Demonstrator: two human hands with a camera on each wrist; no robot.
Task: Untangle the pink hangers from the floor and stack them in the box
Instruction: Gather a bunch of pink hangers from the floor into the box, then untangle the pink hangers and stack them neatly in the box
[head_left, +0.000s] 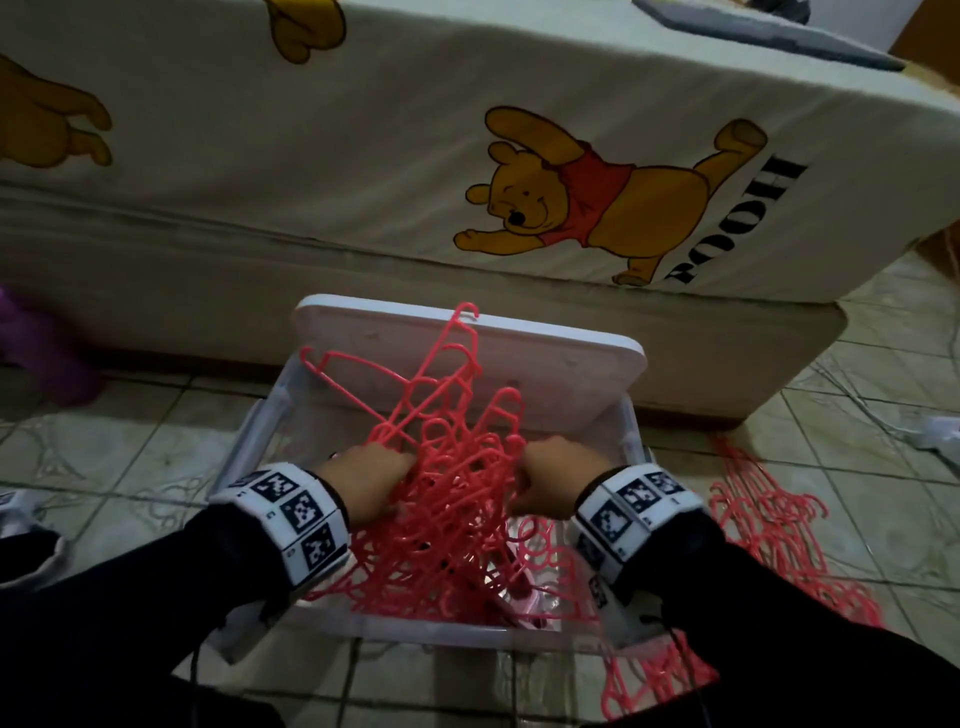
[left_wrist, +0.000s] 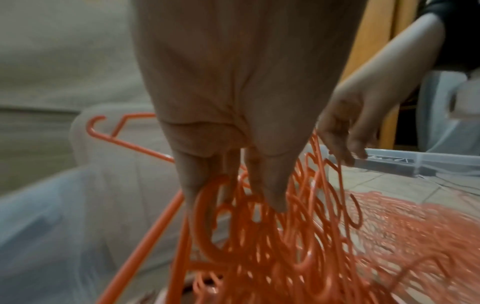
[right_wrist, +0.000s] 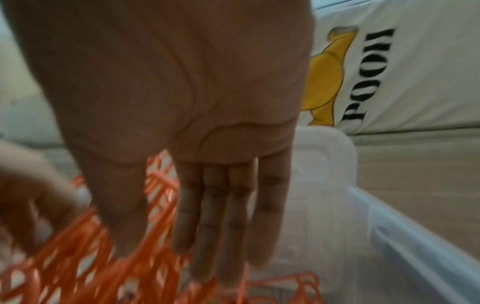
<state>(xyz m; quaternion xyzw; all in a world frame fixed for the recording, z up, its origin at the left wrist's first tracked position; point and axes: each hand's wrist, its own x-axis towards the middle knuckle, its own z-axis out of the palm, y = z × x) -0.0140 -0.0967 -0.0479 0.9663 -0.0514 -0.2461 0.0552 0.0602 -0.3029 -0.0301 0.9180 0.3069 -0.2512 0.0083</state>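
The person holds a big bunch of pink hangers (head_left: 457, 478) over the clear box (head_left: 249, 431), which sits on the tiled floor (head_left: 130, 467) at 12 o'clock from the person, right by the bed (head_left: 363, 156). The left hand (head_left: 371, 480) has its fingers hooked through the hanger loops at 9 o'clock of the bunch, so that grip is clamped on the hangers. The right hand (head_left: 553, 480) is at 3 o'clock of the bunch; its fingers look nearly straight against the hangers, so that grip looks apart, only touching them. Some hangers already lie low in the box. More pink hangers on the floor (head_left: 769, 525) wait at 3 o'clock of the box. The white lid (head_left: 571, 364) leans at the far side. To do this step well, the person should probably pull the hands apart slowly, shake the hooks loose, turn every hanger the same way, then lay them flat so they stack neatly.
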